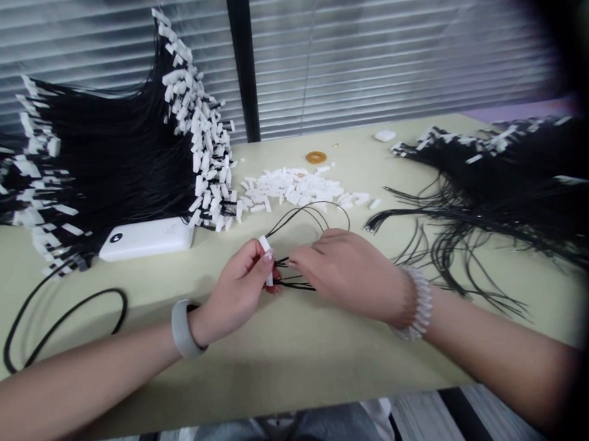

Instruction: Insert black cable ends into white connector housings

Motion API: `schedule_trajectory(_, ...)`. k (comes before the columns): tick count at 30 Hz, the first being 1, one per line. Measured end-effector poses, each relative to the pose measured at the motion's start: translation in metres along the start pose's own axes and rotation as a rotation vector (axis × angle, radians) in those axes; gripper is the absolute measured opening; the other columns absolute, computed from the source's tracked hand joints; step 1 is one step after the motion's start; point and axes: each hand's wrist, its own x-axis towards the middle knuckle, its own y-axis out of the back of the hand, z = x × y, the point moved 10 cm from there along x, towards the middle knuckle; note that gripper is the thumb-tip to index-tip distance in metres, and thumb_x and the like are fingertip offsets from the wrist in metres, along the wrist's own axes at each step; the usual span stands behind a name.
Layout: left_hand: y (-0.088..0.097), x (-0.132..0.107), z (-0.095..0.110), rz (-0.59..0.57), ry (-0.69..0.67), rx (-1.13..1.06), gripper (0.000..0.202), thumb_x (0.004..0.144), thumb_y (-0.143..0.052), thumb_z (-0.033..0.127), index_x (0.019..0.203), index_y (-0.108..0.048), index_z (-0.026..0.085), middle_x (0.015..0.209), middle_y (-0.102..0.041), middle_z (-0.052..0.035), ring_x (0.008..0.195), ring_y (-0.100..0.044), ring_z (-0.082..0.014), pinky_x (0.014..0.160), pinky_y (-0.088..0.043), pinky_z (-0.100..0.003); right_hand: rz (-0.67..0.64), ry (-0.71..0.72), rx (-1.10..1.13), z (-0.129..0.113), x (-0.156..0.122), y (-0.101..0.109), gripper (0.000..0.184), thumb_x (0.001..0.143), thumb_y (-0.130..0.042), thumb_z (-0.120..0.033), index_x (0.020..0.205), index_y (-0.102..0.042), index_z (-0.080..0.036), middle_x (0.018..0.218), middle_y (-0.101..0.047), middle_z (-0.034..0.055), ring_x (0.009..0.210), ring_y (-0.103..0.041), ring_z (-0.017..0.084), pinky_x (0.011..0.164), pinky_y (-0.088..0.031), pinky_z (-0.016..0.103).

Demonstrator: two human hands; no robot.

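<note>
Between the thumb and fingers of my left hand [241, 276] is a white plastic connector [265, 244], held upright above the table. Thin black wires [298, 285] run from its right side toward my right hand [351, 273]. That hand is closed around the black wires, a short way right of the connector; its fingertips are partly hidden. Some wires loop up behind both hands. Just beyond the hands lies a pile of loose white connector housings [293, 186].
A tall stack of black cables [117, 144] with white connectors stands at the back left. In front of it lies a white power bank [147, 239] with a black cord [66, 295]. More black wires [500, 196] spread at the right. A yellow tape roll [315, 157] sits behind the housings.
</note>
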Motion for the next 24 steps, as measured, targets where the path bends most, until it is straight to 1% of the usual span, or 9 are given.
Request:
schedule_trajectory(6,0.000,0.000,0.001,-0.007,0.002,0.038,0.023,0.088,-0.041,0.035,0.074,-0.045,0.017,0.065,-0.049,0.0029,0.059,-0.051,-0.0099,0.059,-0.044,-0.023,0.011,0.010,-0.042,-0.001,-0.001,0.001,0.014,0.081,-0.041,-0.014,0.072,-0.050,-0.018,0.049,-0.050,-0.0004,0.048,-0.043,0.013,0.059,-0.027,0.029)
schedule_trajectory(12,-0.003,-0.001,-0.002,-0.041,0.027,0.023,0.022,0.088,-0.040,0.035,0.075,-0.043,0.018,0.066,-0.048,0.0034,0.058,-0.053,-0.0096,0.059,-0.045,-0.023,-0.004,-0.010,-0.016,0.001,-0.001,-0.004,0.013,0.083,-0.040,-0.017,0.077,-0.051,-0.018,0.049,-0.049,-0.0016,0.046,-0.040,0.012,0.059,-0.028,0.029)
schedule_trajectory(18,-0.002,-0.001,-0.001,-0.021,0.022,0.000,0.022,0.088,-0.040,0.034,0.074,-0.045,0.018,0.067,-0.050,0.0025,0.058,-0.053,-0.0102,0.059,-0.044,-0.024,-0.007,0.056,0.041,0.001,0.002,0.004,0.010,0.081,-0.044,-0.012,0.080,-0.053,-0.017,0.066,-0.057,0.0011,0.061,-0.048,0.014,0.065,-0.030,0.029)
schedule_trajectory(20,-0.001,-0.001,-0.002,-0.016,0.029,-0.020,0.021,0.088,-0.040,0.033,0.074,-0.045,0.018,0.067,-0.051,0.0023,0.057,-0.051,-0.0098,0.058,-0.044,-0.024,-0.008,0.044,0.036,0.010,0.002,0.008,0.013,0.081,-0.043,-0.011,0.080,-0.055,-0.016,0.067,-0.057,0.0016,0.063,-0.048,0.014,0.066,-0.031,0.029)
schedule_trajectory(22,-0.001,-0.001,-0.004,-0.018,0.048,-0.051,0.021,0.088,-0.039,0.034,0.075,-0.043,0.018,0.067,-0.050,0.0025,0.057,-0.050,-0.0092,0.057,-0.044,-0.024,0.015,-0.009,0.026,0.026,0.002,0.015,0.016,0.083,-0.043,-0.013,0.080,-0.059,-0.016,0.070,-0.058,0.0032,0.065,-0.049,0.014,0.066,-0.033,0.029)
schedule_trajectory(24,-0.002,-0.001,-0.007,-0.026,0.062,-0.072,0.021,0.088,-0.040,0.034,0.075,-0.042,0.018,0.067,-0.049,0.0026,0.056,-0.050,-0.0088,0.057,-0.044,-0.024,0.089,-0.091,0.024,0.046,-0.001,0.026,0.019,0.084,-0.044,-0.019,0.080,-0.063,-0.017,0.073,-0.058,0.0054,0.069,-0.051,0.015,0.064,-0.035,0.030)
